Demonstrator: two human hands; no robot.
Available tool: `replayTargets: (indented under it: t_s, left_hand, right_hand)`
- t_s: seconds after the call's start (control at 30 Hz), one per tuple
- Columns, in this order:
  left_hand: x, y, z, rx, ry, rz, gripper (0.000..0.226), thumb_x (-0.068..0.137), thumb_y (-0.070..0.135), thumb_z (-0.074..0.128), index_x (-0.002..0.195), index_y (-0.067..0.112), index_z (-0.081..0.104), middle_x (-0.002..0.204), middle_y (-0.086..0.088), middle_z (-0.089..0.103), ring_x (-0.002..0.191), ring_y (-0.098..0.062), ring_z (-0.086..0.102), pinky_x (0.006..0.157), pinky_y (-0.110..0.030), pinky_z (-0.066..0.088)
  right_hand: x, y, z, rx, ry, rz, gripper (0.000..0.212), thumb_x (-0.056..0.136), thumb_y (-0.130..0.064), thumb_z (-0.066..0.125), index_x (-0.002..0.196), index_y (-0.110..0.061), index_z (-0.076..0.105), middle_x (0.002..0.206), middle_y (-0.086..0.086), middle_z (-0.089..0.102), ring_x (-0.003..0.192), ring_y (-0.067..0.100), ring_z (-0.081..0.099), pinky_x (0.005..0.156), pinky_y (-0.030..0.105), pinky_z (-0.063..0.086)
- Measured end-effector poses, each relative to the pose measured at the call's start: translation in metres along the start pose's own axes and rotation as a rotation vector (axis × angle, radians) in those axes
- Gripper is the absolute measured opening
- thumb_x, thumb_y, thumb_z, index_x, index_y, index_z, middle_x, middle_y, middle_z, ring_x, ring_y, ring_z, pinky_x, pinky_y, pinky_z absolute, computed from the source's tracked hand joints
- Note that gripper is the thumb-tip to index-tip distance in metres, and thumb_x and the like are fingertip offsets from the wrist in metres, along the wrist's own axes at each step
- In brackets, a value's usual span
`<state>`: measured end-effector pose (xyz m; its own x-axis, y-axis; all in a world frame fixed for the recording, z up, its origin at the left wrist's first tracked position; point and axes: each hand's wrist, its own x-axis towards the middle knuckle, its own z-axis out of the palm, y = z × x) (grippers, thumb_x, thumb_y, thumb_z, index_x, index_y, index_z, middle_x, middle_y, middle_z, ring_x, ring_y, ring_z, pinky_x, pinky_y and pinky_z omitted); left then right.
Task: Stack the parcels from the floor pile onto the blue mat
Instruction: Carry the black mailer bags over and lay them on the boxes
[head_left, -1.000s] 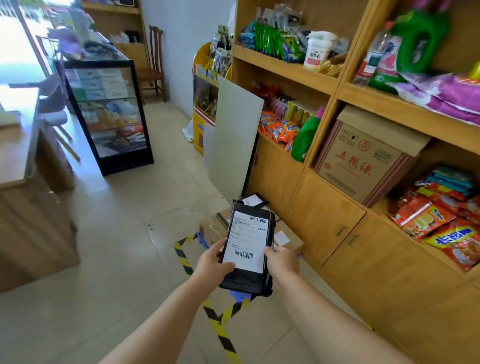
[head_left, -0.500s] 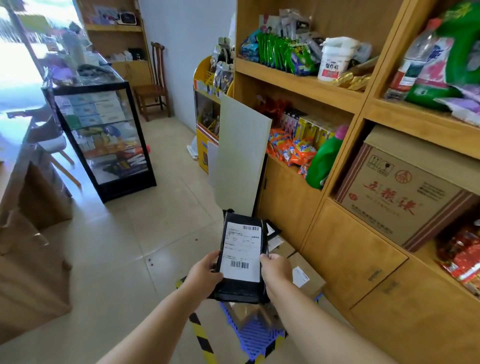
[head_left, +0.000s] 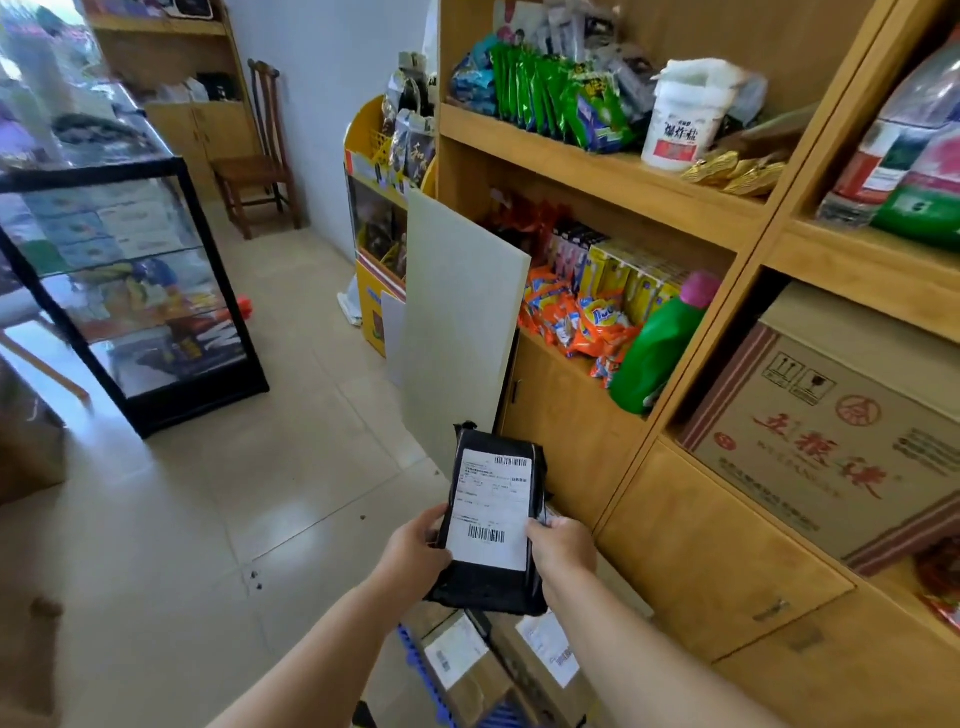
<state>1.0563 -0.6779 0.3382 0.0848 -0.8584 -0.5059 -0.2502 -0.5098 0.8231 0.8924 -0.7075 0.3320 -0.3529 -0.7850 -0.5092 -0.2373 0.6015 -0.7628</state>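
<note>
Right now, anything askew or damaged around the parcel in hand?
Nothing damaged. Black parcel is held label-up by left hand and right hand. Only oddity: a grey board leans loose against the shelf unit.

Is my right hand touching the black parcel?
Touching. The head view shows the right hand pinching the black parcel's right edge, fingers on its label.

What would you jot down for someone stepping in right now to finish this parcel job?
Left hand: grips the left edge of the black parcel, label facing up.
Right hand: grips its right edge.
The parcel is held in the air above the blue mat.
Done: at least two cardboard parcels already lie on the mat, beside the wooden cabinet.
Left: set the black parcel down on them; the floor pile is out of view, so check what remains there.
</note>
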Motion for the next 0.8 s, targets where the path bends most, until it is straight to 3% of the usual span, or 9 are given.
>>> replayTargets:
  t_s: [0.1, 0.3, 0.43, 0.53, 0.63, 0.8]
  left_hand:
    - [0.051, 0.008, -0.007, 0.042, -0.082, 0.03, 0.065, 0.083, -0.008, 0.049, 0.138, 0.027, 0.043, 0.107, 0.0, 0.067, 0.092, -0.02, 0.066, 0.077, -0.036, 0.056]
    - [0.161, 0.033, -0.038, 0.195, -0.275, 0.128, 0.059, 0.085, -0.005, 0.051, 0.135, 0.026, 0.044, 0.1, 0.005, 0.056, 0.088, -0.012, 0.057, 0.057, -0.014, 0.047]
    - [0.232, 0.044, -0.067, 0.31, -0.409, 0.135, 0.059, 0.084, -0.002, 0.052, 0.13, 0.033, 0.045, 0.096, 0.009, 0.057, 0.094, -0.015, 0.059, 0.069, -0.023, 0.052]
    - [0.276, 0.05, -0.078, 0.354, -0.524, 0.1, 0.062, 0.079, 0.001, 0.055, 0.129, 0.037, 0.046, 0.106, 0.007, 0.062, 0.099, -0.016, 0.061, 0.079, -0.032, 0.056]
    - [0.311, 0.043, -0.07, 0.412, -0.624, 0.181, 0.063, 0.073, 0.002, 0.054, 0.127, 0.034, 0.053, 0.112, 0.014, 0.066, 0.102, -0.009, 0.062, 0.091, -0.034, 0.052]
    - [0.351, 0.026, -0.039, 0.493, -0.707, 0.151, 0.07, 0.074, -0.001, 0.049, 0.13, 0.04, 0.048, 0.113, 0.019, 0.063, 0.096, -0.006, 0.063, 0.08, -0.03, 0.057]
  right_hand:
    - [0.027, -0.015, 0.013, 0.039, 0.053, 0.033, 0.015, 0.085, -0.017, 0.057, 0.077, -0.009, 0.068, 0.076, 0.004, 0.071, 0.07, 0.024, 0.067, 0.06, 0.028, 0.05]
    - [0.083, -0.053, 0.061, 0.109, 0.235, 0.132, 0.017, 0.089, -0.017, 0.054, 0.074, -0.017, 0.064, 0.076, 0.002, 0.067, 0.071, 0.023, 0.064, 0.058, 0.025, 0.047]
    - [0.108, -0.075, 0.104, 0.179, 0.331, 0.251, 0.017, 0.088, -0.017, 0.055, 0.076, -0.01, 0.063, 0.078, 0.008, 0.067, 0.07, 0.024, 0.062, 0.057, 0.025, 0.043]
    - [0.127, -0.083, 0.128, 0.204, 0.384, 0.341, 0.019, 0.087, -0.02, 0.056, 0.076, -0.007, 0.064, 0.079, 0.011, 0.068, 0.074, 0.029, 0.065, 0.062, 0.028, 0.047]
    - [0.145, -0.079, 0.141, 0.23, 0.461, 0.425, 0.019, 0.087, -0.021, 0.055, 0.075, -0.009, 0.062, 0.079, 0.012, 0.067, 0.075, 0.029, 0.064, 0.066, 0.032, 0.05]
    - [0.173, -0.062, 0.142, 0.288, 0.568, 0.51, 0.021, 0.09, -0.018, 0.055, 0.076, -0.004, 0.06, 0.076, 0.013, 0.065, 0.072, 0.029, 0.062, 0.06, 0.03, 0.044]
